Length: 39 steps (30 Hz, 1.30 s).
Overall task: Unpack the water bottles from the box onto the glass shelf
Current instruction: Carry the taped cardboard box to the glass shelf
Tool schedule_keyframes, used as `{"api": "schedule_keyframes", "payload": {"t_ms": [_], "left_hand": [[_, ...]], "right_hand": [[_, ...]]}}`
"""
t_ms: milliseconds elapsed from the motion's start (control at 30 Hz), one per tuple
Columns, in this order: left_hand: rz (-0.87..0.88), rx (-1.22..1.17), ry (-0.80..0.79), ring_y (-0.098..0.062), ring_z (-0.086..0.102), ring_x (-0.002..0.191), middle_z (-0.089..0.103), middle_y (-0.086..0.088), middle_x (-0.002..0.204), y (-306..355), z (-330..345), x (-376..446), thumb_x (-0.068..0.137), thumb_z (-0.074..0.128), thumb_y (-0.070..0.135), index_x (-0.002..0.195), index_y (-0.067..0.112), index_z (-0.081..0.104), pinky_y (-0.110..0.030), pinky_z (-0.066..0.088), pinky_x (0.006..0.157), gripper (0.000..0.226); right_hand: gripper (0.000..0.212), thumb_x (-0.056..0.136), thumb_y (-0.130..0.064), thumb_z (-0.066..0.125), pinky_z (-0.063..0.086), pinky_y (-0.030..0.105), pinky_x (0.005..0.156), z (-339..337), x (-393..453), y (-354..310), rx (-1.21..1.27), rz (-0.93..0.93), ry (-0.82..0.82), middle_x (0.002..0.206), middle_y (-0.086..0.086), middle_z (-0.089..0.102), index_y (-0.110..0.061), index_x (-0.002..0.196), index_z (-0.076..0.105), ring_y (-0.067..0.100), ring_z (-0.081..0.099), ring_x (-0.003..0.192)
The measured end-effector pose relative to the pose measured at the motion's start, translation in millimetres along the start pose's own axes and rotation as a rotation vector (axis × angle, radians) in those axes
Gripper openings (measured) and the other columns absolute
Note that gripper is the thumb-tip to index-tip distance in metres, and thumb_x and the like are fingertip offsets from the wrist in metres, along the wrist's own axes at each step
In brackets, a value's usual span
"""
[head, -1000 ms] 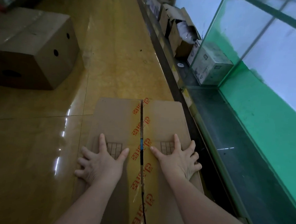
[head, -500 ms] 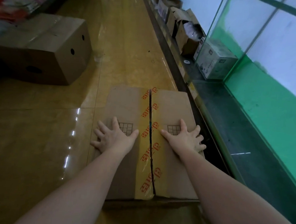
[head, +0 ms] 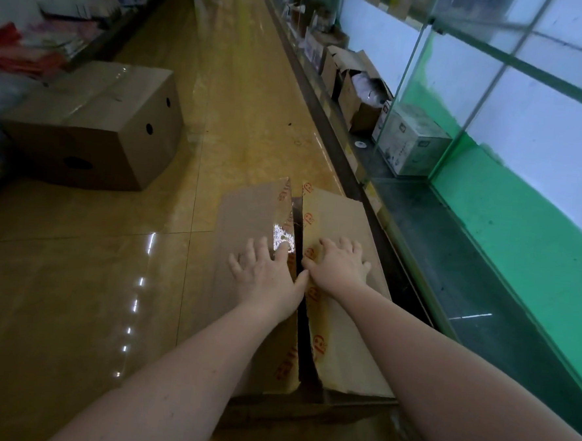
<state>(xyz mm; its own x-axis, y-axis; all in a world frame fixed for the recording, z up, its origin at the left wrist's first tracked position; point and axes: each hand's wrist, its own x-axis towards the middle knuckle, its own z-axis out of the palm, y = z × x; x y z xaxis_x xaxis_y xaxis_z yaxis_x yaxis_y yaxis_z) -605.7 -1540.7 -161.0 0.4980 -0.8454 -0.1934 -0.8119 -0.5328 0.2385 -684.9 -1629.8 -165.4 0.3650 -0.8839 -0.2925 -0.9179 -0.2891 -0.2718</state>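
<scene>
You are only at the start: your left hand (head: 268,276) and right hand (head: 340,265) lie with spread fingers on the parting flaps of the box (head: 337,311) on the floor beside the glass shelf (head: 476,286), and no bottle is out yet.

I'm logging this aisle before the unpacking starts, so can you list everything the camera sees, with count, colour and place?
Taped box: one, brown with orange-printed tape, on the floor beside the shelf; its two top flaps have parted along the centre seam, contents not visible.
Closed box: one, brown with round holes, on the floor to the left.
Glass shelf: one, dark bottom panel, along the right by the green and white wall.
Open cartons: at least two, brown, on the shelf farther along.
Printed box: one, grey-white, behind the glass divider.
Floor: glossy tan tiles.
Goods: red and mixed, far left, blurred.
Left hand: flat on the left flap.
Right hand: flat on the right flap.
</scene>
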Motion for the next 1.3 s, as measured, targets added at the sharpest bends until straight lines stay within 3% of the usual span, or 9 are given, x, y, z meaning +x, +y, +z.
{"api": "schedule_keyframes", "payload": {"t_ms": [300, 467, 600, 767, 933, 1300], "left_hand": [[0.042, -0.003, -0.023, -0.031, 0.004, 0.145, 0.011, -0.009, 0.157, 4, -16, 0, 0.091, 0.049, 0.045, 0.148, 0.027, 0.012, -0.055, 0.005, 0.115, 0.071], [0.06, -0.031, 0.028, -0.03, 0.01, 0.144, 0.016, -0.009, 0.155, 0, -26, -1, 0.091, 0.048, 0.042, 0.147, 0.026, 0.017, -0.052, 0.009, 0.116, 0.066], [0.103, -0.01, 0.087, -0.029, 0.012, 0.143, 0.018, -0.008, 0.154, 0, -42, -4, 0.091, 0.047, 0.032, 0.145, 0.025, 0.025, -0.049, 0.012, 0.116, 0.059], [0.125, 0.021, 0.148, -0.028, 0.012, 0.143, 0.018, -0.007, 0.154, -3, -60, -7, 0.09, 0.045, 0.019, 0.142, 0.025, 0.031, -0.045, 0.014, 0.115, 0.054], [0.15, 0.1, 0.163, -0.028, 0.013, 0.143, 0.019, -0.009, 0.154, -1, -62, -10, 0.09, 0.045, 0.014, 0.14, 0.023, 0.036, -0.043, 0.015, 0.115, 0.051], [0.129, 0.08, 0.127, -0.026, 0.016, 0.143, 0.023, -0.008, 0.153, 2, -56, -12, 0.094, 0.042, 0.019, 0.141, 0.023, 0.034, -0.042, 0.016, 0.115, 0.048]], "right_hand": [[0.062, 0.092, -0.052, 0.043, 0.023, 0.05, 0.111, -15, -8, -9, 0.021, -0.068, 0.003, 0.15, 0.006, 0.032, -0.025, 0.146, 0.029, 0.028, 0.021, 0.141], [0.065, 0.09, -0.044, 0.051, 0.021, 0.05, 0.112, -18, -14, -7, 0.015, -0.152, -0.098, 0.154, 0.005, 0.025, -0.029, 0.148, 0.025, 0.028, 0.018, 0.142], [0.064, 0.091, -0.027, 0.055, 0.025, 0.049, 0.113, -19, -23, -8, -0.08, -0.197, -0.169, 0.155, 0.007, 0.019, -0.031, 0.147, 0.025, 0.029, 0.018, 0.142], [0.057, 0.091, -0.016, 0.055, 0.037, 0.043, 0.106, -27, -33, -17, -0.186, -0.338, -0.055, 0.149, 0.008, 0.029, -0.024, 0.144, 0.035, 0.028, 0.032, 0.134], [0.049, 0.092, -0.013, 0.053, 0.043, 0.04, 0.101, -33, -35, -17, -0.243, -0.346, -0.016, 0.141, 0.01, 0.04, -0.019, 0.14, 0.044, 0.027, 0.043, 0.125], [0.048, 0.092, -0.012, 0.053, 0.041, 0.04, 0.1, -26, -34, -14, -0.26, -0.342, -0.001, 0.135, 0.009, 0.045, -0.018, 0.138, 0.044, 0.027, 0.043, 0.124]]}}
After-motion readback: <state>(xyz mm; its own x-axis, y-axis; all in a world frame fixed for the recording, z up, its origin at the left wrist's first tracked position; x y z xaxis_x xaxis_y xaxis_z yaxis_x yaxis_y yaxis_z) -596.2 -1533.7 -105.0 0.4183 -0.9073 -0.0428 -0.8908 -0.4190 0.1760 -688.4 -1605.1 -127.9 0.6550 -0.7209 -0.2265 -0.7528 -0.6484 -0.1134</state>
